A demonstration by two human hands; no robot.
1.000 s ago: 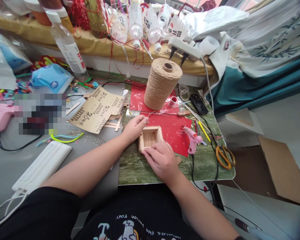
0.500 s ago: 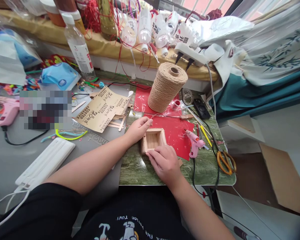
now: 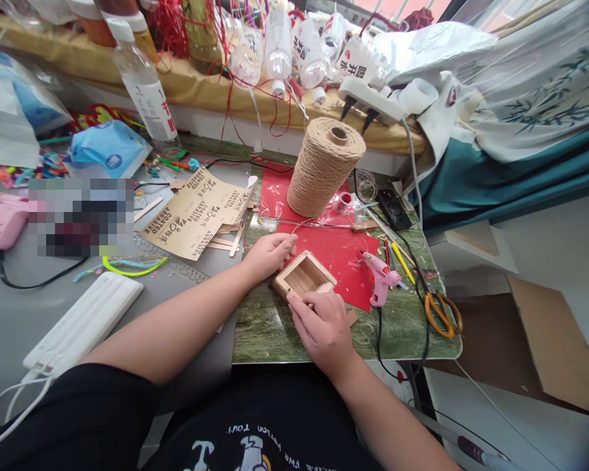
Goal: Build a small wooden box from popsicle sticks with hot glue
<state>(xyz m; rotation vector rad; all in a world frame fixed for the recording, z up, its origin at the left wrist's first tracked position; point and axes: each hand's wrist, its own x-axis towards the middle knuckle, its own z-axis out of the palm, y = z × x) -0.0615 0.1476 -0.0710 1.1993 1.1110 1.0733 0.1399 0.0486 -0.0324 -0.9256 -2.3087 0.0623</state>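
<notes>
A small open-topped box [image 3: 283, 285] made of wooden sticks sits turned at an angle over the green table. My right hand [image 3: 322, 327] is closed on its near corner, thumb and fingers along the rim. At the box's far left side, my left hand [image 3: 273, 254] is pinched shut on a thin strand of twine [image 3: 302, 223]. Behind the box stands a large spool of jute twine [image 3: 319, 173], on red sheets [image 3: 319, 245]. What lies under my right fingers is hidden.
A pink glue gun [image 3: 380, 278] lies right of the box, with orange-handled scissors [image 3: 442, 314] farther right. Sandpaper [image 3: 191, 212] covers some wooden sticks [image 3: 235, 241] at left. A white power strip [image 3: 86, 320] and a water bottle [image 3: 150, 98] are also on the left.
The box has turned clockwise, so a corner now points toward me. My right hand has shifted slightly with it; my left hand stays beside the box with the strand.
</notes>
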